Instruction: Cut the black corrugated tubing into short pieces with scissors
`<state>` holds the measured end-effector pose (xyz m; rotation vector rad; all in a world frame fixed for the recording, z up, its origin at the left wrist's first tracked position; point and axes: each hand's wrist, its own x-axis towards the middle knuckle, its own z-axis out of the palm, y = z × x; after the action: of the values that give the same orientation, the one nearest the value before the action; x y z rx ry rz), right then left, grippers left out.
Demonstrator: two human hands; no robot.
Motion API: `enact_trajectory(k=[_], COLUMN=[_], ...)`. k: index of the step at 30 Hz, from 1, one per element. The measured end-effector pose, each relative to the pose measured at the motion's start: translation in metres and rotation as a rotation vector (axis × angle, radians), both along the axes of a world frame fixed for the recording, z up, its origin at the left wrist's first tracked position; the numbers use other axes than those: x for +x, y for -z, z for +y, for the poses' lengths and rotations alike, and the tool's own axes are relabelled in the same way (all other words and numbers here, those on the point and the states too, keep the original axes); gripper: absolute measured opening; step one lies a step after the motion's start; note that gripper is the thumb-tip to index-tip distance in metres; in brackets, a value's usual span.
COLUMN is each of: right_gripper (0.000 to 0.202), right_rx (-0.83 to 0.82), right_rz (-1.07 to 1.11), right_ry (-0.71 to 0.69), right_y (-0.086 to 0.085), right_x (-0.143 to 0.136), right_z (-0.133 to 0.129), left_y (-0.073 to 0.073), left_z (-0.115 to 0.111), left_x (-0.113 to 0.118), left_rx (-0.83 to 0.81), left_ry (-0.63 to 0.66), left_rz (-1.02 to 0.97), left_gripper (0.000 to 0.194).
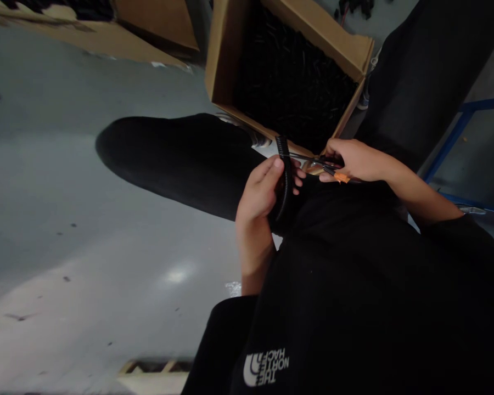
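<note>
My left hand [260, 192] is closed around a curved black ribbed strip [287, 181], with the thumb pressed on its side. The strip's upper end sticks up past the fingertips. My right hand [360, 159] grips what look like dark-handled scissors [323, 163], and a bit of orange [341, 176] shows by the fingers. The thin blades point left and reach the strip near its upper end; whether they touch it I cannot tell. Both hands are over my lap, just in front of an open cardboard box [222, 60] full of small black pieces [292, 77].
Another open cardboard box [152, 27] stands at the upper left. A blue metal frame [453, 140] is at the right, and a pale wooden piece [156, 378] at the bottom. Small dark scraps lie on the grey floor [107, 263]. My legs flank the box between them.
</note>
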<state>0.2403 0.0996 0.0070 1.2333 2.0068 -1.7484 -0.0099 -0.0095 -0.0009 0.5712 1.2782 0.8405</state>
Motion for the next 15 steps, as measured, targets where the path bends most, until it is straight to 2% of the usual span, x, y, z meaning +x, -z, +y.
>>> enact_trajectory(k=[4,7,11,15], right_gripper=[0.048,0.055,0.06,0.063], right_rx=[0.055,0.214,0.46,0.551], right_rz=[0.094,0.228,0.333,0.289], right_ry=[-0.054,-0.116,-0.226,-0.289], right_y=[-0.009,-0.018,-0.027,-0.037], right_x=[0.005,0.01,0.012,0.005], right_z=[-0.001,0.001,0.009,0.012], left_y=[-0.009,-0.014,-0.022,-0.035], left_z=[0.0,-0.004,-0.009,-0.012], left_x=[0.005,0.013,0.021,0.024], left_rx=[0.082,0.191,0.345,0.495], left_ry=[0.084,0.187,0.228,0.195], left_rz=[-0.049,-0.036,0.201,0.467], left_gripper=[0.058,0.054,0.048,0.037])
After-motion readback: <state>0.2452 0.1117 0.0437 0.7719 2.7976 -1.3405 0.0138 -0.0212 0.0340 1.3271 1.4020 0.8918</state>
